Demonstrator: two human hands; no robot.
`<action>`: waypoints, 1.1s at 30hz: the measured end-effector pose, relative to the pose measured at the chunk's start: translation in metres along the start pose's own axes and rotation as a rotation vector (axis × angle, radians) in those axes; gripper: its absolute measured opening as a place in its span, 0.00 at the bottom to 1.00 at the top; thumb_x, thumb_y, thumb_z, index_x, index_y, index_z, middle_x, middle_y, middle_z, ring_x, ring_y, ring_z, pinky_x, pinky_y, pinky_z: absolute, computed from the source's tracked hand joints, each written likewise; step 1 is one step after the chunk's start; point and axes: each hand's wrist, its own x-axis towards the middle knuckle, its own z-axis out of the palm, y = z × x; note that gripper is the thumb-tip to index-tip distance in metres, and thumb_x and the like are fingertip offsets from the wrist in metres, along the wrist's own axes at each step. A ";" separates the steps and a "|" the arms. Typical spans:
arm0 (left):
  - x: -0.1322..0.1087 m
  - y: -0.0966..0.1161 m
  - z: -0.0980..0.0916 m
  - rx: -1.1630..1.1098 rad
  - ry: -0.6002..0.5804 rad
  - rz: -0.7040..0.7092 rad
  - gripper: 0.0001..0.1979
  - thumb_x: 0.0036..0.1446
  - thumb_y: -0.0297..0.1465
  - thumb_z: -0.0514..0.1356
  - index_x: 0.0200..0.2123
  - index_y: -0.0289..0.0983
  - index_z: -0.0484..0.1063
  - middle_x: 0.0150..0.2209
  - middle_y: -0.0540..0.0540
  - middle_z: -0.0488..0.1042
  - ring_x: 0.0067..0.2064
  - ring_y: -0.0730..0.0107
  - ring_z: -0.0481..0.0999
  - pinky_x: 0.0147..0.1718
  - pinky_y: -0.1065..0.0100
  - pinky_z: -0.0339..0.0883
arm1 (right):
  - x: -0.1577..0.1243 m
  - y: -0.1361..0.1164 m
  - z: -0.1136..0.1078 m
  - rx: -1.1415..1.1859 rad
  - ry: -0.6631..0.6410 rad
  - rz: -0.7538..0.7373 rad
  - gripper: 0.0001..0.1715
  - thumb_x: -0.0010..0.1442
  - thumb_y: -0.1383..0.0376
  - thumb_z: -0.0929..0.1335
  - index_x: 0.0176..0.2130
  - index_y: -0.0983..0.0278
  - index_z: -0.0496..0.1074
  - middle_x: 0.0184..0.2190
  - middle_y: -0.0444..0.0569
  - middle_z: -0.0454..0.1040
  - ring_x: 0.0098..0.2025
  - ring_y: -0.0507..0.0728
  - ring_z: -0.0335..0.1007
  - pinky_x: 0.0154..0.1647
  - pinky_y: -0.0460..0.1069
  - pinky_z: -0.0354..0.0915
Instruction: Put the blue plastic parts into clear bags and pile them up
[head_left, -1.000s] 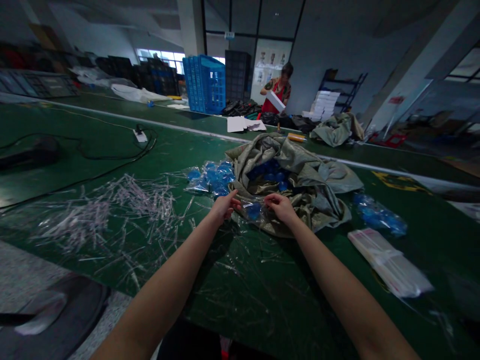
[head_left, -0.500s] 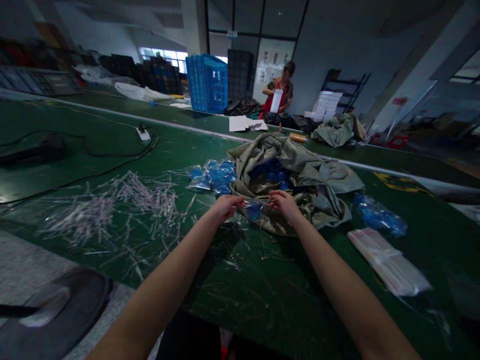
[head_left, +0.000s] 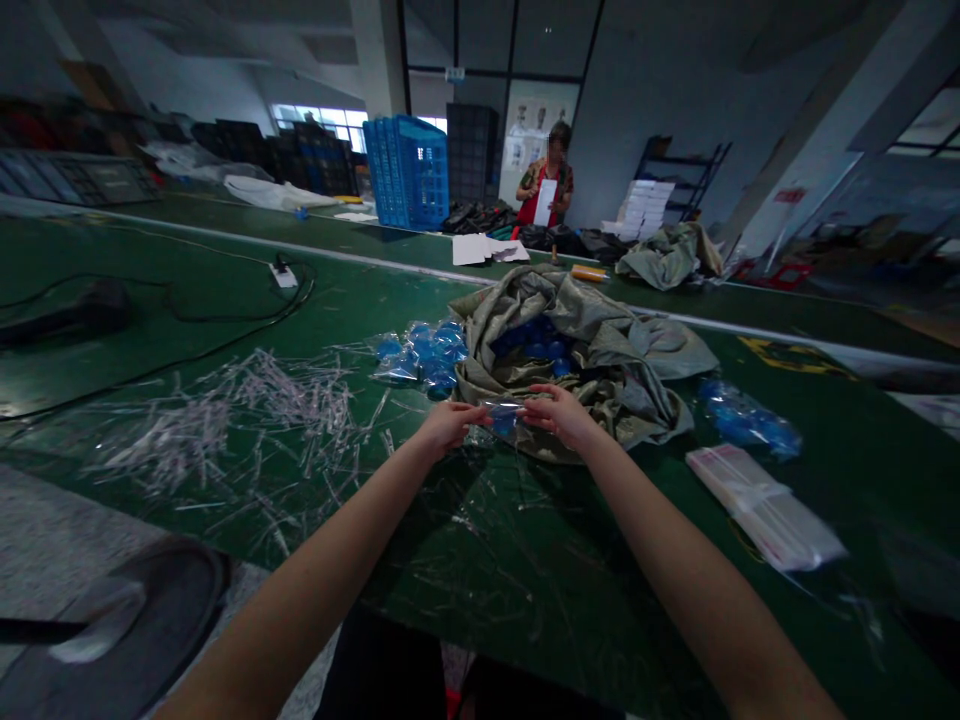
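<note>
A clear plastic bag (head_left: 504, 411) with a blue item inside is stretched between my two hands, just in front of the sack. My left hand (head_left: 451, 425) pinches its left edge. Fingers of my right hand (head_left: 556, 414) close on its right edge. Behind them lies a crumpled grey-green sack (head_left: 592, 310), its mouth showing several round blue pieces (head_left: 536, 345). Left of the sack sits a pile of bagged blue pieces (head_left: 426, 352). What exactly the blue item is, I cannot make out.
Thin clear plastic strips (head_left: 277, 400) litter the green table (head_left: 405, 560) on the left. On the right lie a banded stack of clear bags (head_left: 765, 505) and more bagged blue pieces (head_left: 750, 418). A person (head_left: 546, 190) stands across the table near a blue crate (head_left: 409, 175).
My right hand has come closer to my left, its fingers now flatter along the bag. The view has shifted slightly. Across the table, the person's white object has moved lower.
</note>
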 end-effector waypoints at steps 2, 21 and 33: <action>0.000 -0.005 -0.001 0.042 0.000 0.016 0.17 0.45 0.42 0.67 0.32 0.33 0.77 0.34 0.41 0.78 0.15 0.86 0.49 0.13 0.73 0.36 | -0.001 0.003 -0.002 0.013 -0.014 -0.009 0.21 0.48 0.74 0.73 0.41 0.64 0.65 0.26 0.45 0.77 0.31 0.54 0.78 0.36 0.49 0.74; 0.001 -0.015 0.000 0.394 0.058 0.048 0.24 0.43 0.48 0.66 0.35 0.32 0.78 0.14 0.57 0.56 0.14 0.82 0.51 0.15 0.73 0.40 | 0.011 0.035 -0.025 0.036 -0.133 -0.095 0.31 0.39 0.69 0.78 0.43 0.63 0.68 0.25 0.40 0.75 0.33 0.53 0.77 0.42 0.49 0.71; 0.004 -0.017 0.008 0.658 0.186 0.075 0.14 0.48 0.39 0.65 0.29 0.33 0.80 0.14 0.54 0.62 0.16 0.80 0.54 0.18 0.72 0.46 | 0.013 0.042 -0.030 -0.270 -0.106 -0.197 0.29 0.42 0.62 0.77 0.43 0.64 0.68 0.24 0.40 0.75 0.27 0.52 0.73 0.32 0.47 0.67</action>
